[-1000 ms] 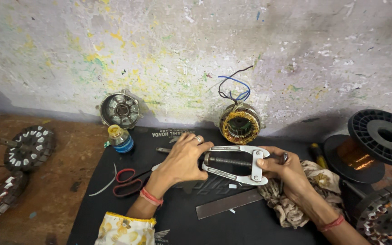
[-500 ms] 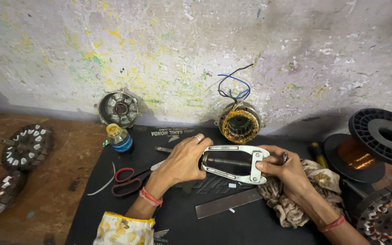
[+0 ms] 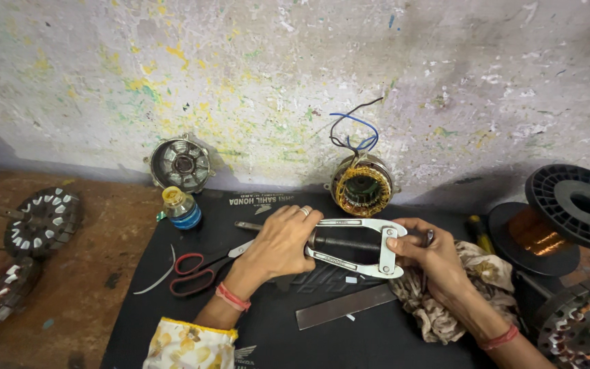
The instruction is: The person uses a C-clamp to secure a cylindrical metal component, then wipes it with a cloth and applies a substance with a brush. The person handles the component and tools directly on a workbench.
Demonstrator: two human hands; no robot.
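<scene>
Over the black mat (image 3: 274, 328), both hands hold a silver puller (image 3: 356, 247) just above the surface. Left hand (image 3: 285, 242) has its grip wrapped around the puller's left end, fingers curled over the arms, a ring on one finger. Right hand (image 3: 428, 254) pinches the puller's right end, thumb on the crossbar; what its fingers close on behind looks like the screw's head, though that part is partly hidden. A dark threaded screw (image 3: 346, 241) runs lengthwise between the two arms. Under the right wrist lies a patterned rag (image 3: 472, 273). Just below the puller a flat metal strip (image 3: 346, 307) lies on the mat. Red scissors (image 3: 196, 270) rest left of the left wrist. Behind, a wound stator (image 3: 362, 188) leans at the wall, a small bottle (image 3: 180, 207) stands left, and a copper wire spool (image 3: 548, 229) sits far right.
</scene>
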